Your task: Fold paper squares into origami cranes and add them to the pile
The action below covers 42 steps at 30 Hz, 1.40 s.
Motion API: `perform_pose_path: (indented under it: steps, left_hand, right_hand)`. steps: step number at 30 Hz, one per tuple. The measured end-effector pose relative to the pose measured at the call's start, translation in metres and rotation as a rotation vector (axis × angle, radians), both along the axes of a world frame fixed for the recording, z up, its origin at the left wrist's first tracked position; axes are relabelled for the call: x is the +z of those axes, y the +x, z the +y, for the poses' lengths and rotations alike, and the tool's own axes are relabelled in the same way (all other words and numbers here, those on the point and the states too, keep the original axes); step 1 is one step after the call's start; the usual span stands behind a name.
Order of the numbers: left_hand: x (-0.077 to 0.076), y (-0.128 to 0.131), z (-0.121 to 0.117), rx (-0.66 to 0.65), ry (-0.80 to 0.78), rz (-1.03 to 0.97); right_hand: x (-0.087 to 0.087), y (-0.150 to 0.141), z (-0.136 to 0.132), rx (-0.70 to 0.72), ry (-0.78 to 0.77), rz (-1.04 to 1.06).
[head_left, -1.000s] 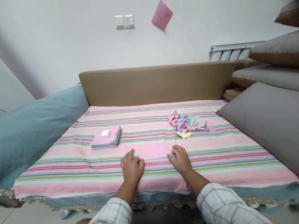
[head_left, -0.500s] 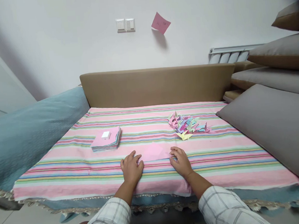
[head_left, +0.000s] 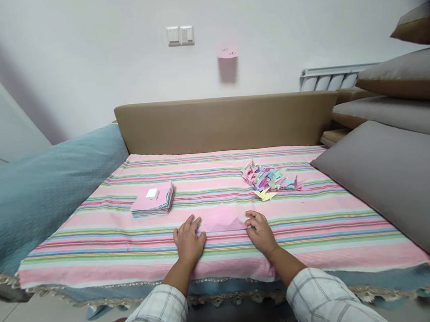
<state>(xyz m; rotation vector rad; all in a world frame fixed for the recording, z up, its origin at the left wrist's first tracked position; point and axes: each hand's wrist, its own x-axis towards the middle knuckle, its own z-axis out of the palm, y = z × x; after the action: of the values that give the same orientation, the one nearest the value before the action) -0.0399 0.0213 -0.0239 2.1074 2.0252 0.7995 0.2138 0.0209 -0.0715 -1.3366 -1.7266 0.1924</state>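
Note:
Before me lies a sheet of pink origami paper (head_left: 221,216), creased, with a folded triangular flap showing darker along its near edge. My left hand (head_left: 190,240) grips the paper's left corner between thumb and fingers. At the opposite corner, my right hand (head_left: 260,232) pinches the sheet with thumb and forefinger. Beyond my right hand is a pile of folded paper cranes (head_left: 270,179) in several colours, with a yellow crane (head_left: 265,195) at its near side. A stack of coloured paper squares (head_left: 149,202) sits beyond my left hand, topped by a small white block (head_left: 152,194).
A striped cloth (head_left: 106,244) covers the seat. Behind stands a brown backrest (head_left: 227,124); a blue-covered armrest (head_left: 52,169) is on the left, and grey cushions (head_left: 395,176) pile up on the right. Wall switches (head_left: 180,35) and a pink note (head_left: 227,51) are above.
The pink paper's near part now shows a darker triangular flap between my hands. My right hand has shifted slightly. The pink note by the wall has swung lower and changed its tilt.

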Motion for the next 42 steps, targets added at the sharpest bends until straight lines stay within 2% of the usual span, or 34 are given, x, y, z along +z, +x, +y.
perform_pose_path:
  steps: [4, 13, 19, 24, 30, 34, 39, 42]
  left_hand:
    - [0.001, 0.002, 0.001, -0.002, -0.038, 0.02]
    - [0.001, -0.001, -0.003, -0.023, 0.033, -0.073]
    - [0.0, -0.002, -0.006, -0.052, 0.051, -0.045]
    - [-0.001, -0.001, -0.007, -0.068, 0.076, -0.007]
    - [-0.003, -0.002, -0.009, -0.1, 0.108, 0.023]
    - [-0.005, -0.002, -0.016, -0.193, 0.193, 0.072]
    - [-0.005, -0.001, -0.029, -0.476, 0.272, 0.197]
    - [-0.007, -0.001, -0.029, -0.505, 0.298, 0.196]
  right_hand:
    - [-0.001, 0.0, 0.0, 0.001, 0.019, -0.011]
    - [0.003, -0.002, -0.003, -0.003, 0.005, 0.021]
    - [0.004, 0.001, -0.002, 0.062, -0.087, 0.108]
    - [0.008, 0.002, -0.003, 0.069, -0.103, 0.234]
    - [0.012, 0.0, -0.005, 0.032, -0.155, 0.19]
    - [0.008, -0.002, -0.004, 0.012, -0.179, 0.213]
    - [0.005, -0.003, -0.002, 0.012, -0.2, 0.285]
    - [0.006, -0.003, -0.003, 0.006, -0.198, 0.314]
